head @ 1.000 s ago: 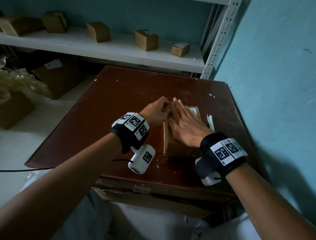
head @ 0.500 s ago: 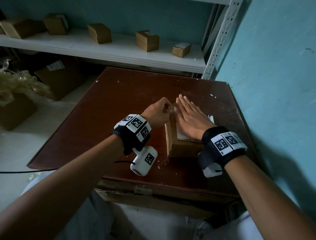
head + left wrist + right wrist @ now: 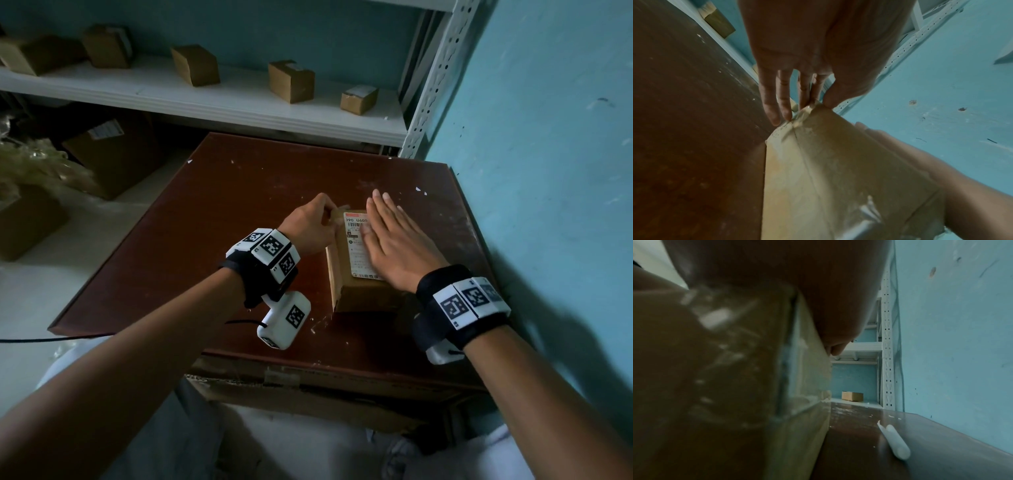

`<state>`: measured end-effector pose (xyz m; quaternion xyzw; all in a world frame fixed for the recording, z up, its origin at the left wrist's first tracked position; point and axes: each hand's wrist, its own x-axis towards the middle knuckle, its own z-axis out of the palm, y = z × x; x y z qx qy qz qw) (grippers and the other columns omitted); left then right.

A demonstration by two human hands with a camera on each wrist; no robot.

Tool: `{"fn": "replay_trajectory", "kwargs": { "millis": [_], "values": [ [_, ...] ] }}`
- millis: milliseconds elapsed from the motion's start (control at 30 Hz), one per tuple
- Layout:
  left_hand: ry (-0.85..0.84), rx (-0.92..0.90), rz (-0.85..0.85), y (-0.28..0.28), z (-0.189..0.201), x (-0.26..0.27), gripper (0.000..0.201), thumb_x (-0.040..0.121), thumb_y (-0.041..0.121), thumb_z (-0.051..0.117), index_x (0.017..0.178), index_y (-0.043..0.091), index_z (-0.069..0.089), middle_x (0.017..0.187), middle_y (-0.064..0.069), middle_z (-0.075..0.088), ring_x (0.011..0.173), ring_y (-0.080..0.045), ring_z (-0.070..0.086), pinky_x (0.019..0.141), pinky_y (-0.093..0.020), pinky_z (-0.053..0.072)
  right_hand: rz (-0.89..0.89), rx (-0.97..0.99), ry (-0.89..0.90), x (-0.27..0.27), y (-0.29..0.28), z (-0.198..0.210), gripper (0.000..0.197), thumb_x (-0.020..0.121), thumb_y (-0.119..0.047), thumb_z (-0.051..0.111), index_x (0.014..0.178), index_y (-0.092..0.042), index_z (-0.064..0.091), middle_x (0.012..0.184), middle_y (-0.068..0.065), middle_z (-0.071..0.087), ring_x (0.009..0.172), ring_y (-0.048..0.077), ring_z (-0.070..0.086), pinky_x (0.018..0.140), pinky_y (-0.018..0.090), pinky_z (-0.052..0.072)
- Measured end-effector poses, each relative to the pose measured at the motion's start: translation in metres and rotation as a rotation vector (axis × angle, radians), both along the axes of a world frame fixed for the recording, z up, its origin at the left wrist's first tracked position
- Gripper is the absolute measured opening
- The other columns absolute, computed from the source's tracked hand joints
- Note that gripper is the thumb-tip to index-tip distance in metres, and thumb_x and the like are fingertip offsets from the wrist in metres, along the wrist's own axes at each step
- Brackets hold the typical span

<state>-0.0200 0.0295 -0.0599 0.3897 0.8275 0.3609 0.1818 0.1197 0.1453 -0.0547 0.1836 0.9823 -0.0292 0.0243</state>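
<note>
A small cardboard box with a white shipping label on top stands on the dark brown table. My right hand lies flat on the box top with straight fingers, pressing it down. My left hand is at the box's far left corner, where thumb and fingers pinch a loose end of clear tape. In the left wrist view the tape runs down the box side. In the right wrist view the box fills the left half under my palm.
A rolled white paper strip lies on the table right of the box. A white shelf behind the table carries several small cardboard boxes. The blue wall is close on the right. Larger cartons stand on the floor at left.
My right hand slid to the right across the box top, uncovering the label. My left hand stayed at the far corner, pinching the tape end.
</note>
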Motion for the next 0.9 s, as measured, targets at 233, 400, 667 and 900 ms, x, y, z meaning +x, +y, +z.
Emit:
{"fn": "replay_trajectory", "kwargs": {
  "millis": [233,400,667,900],
  "values": [
    [-0.005,0.008,0.009,0.0,0.002,0.002,0.019,0.095,0.026,0.055,0.111,0.018,0.05,0.109,-0.001,0.06,0.096,-0.018,0.062,0.083,-0.036,0.056,0.059,0.021,0.031,0.007,-0.018,-0.001,0.062,0.105,-0.044,0.005,0.156,-0.01,-0.005,0.163,0.005,-0.014,0.15,0.013,-0.013,0.122,0.03,-0.006],
    [-0.02,-0.001,0.009,-0.002,0.002,0.003,0.016,0.096,0.028,0.052,0.109,0.02,0.049,0.104,0.0,0.059,0.093,-0.019,0.062,0.082,-0.039,0.057,0.077,-0.048,0.05,0.002,-0.032,0.0,0.061,0.104,-0.043,0.007,0.156,-0.013,-0.004,0.164,0.004,-0.013,0.151,0.014,-0.011,0.117,0.027,-0.008],
    [-0.092,0.001,-0.003,0.0,0.002,0.0,0.018,0.095,0.024,0.052,0.112,0.019,0.049,0.106,-0.003,0.06,0.091,-0.021,0.064,0.082,-0.043,0.057,0.035,-0.135,0.044,-0.007,-0.043,0.002,0.061,0.105,-0.042,0.01,0.156,-0.013,-0.007,0.163,0.007,-0.016,0.15,0.015,-0.015,0.114,0.026,-0.011],
    [-0.067,0.02,-0.02,-0.001,0.002,0.001,0.021,0.096,0.021,0.051,0.116,0.015,0.05,0.112,-0.005,0.058,0.097,-0.022,0.061,0.085,-0.039,0.055,0.036,-0.189,-0.026,-0.01,-0.04,0.009,0.064,0.105,-0.045,0.012,0.155,-0.013,-0.011,0.162,0.007,-0.02,0.149,0.015,-0.018,0.115,0.027,-0.012]
  ]
}}
